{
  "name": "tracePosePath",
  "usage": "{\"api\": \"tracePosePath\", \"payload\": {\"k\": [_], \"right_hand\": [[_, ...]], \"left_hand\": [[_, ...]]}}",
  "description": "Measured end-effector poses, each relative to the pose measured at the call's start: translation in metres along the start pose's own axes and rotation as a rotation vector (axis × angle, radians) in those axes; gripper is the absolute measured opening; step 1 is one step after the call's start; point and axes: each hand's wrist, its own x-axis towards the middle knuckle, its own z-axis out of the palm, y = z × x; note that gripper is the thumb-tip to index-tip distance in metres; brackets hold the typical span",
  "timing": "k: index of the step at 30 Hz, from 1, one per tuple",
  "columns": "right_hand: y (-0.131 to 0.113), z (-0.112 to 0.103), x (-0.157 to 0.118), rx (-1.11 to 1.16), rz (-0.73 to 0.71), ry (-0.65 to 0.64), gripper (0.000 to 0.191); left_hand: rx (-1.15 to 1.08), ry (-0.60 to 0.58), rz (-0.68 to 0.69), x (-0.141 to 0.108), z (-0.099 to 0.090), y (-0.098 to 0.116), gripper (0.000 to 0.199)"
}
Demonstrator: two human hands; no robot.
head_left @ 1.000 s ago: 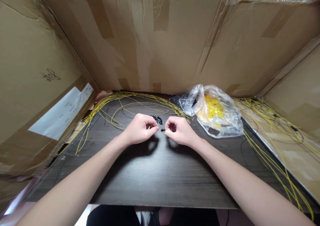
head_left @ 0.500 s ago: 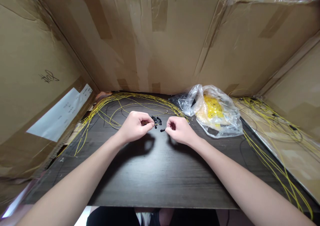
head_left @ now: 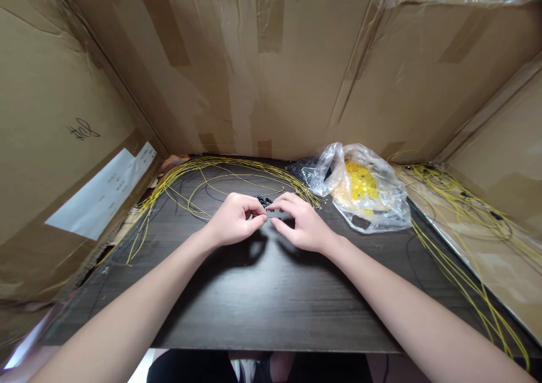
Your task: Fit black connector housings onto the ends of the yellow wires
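Note:
Thumb and forefinger of my left hand [head_left: 239,219] are pinched together over the middle of the dark table; a thin yellow wire end shows faintly at their tips. My right hand [head_left: 305,222] is close beside it on the right, thumb and fingers apart, its fingertips almost at the left ones. Whether anything small lies between the hands is too blurred to tell. Just behind the fingertips sits a small pile of black parts [head_left: 263,201], partly hidden by the hands. Long yellow wires [head_left: 220,161] curve across the back of the table.
A clear plastic bag [head_left: 383,205] with small yellow pieces [head_left: 361,181] lies at the back right. More yellow wires [head_left: 461,199] spread over a cardboard sheet [head_left: 503,264] on the right. Tall cardboard walls [head_left: 237,78] stand at the back and both sides of the dark table [head_left: 271,309].
My right hand has opened its pinch and moved slightly left; the black piece in it no longer shows there. My left hand has shifted a little right, still pinched.

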Motion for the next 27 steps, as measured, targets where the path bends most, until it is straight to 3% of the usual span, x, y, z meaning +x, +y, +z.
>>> {"api": "tracePosePath", "payload": {"k": [5, 9, 15, 22, 27], "right_hand": [[0.006, 0.004, -0.001, -0.064, -0.13, -0.026, 0.017], [0.009, 0.003, -0.001, -0.099, -0.148, -0.045, 0.017], [0.011, 0.006, 0.0, -0.062, -0.074, -0.017, 0.011], [0.008, 0.008, 0.0, 0.042, 0.05, 0.037, 0.019], [0.008, 0.006, 0.0, 0.036, 0.045, -0.002, 0.014]], "left_hand": [[0.018, -0.014, -0.016, 0.0, -0.001, -0.001, 0.013], [0.033, -0.016, -0.02, 0.0, 0.0, -0.005, 0.013], [0.047, -0.03, -0.012, 0.0, 0.001, -0.006, 0.013], [0.049, -0.042, -0.006, 0.0, 0.001, -0.004, 0.013], [0.04, -0.035, -0.009, 0.0, 0.001, -0.004, 0.013]]}}
